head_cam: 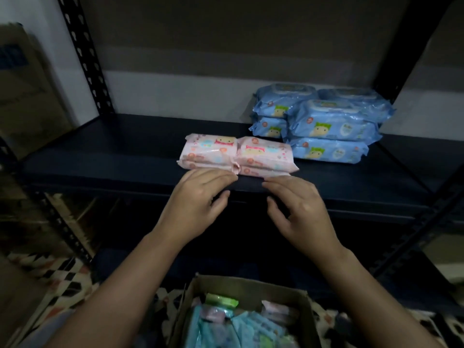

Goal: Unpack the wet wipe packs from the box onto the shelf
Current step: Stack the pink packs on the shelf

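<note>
Pink wipe packs (237, 154) stacked flat at shelf (100, 156) front edge.

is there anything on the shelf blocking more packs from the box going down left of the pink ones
Nothing visible does. The shelf left of the pink wipe packs is bare, and both hands, left hand and right hand, hover open at its front edge. The blue wipe packs sit to the right; the box is below.

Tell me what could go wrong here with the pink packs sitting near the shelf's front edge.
The pink packs sit close to the shelf front lip, so a nudge from the left hand or right hand, both open just in front, could tip them off toward the box below. The blue packs are stacked loosely and unevenly; sliding the pink ones back could bump and topple them.
</note>
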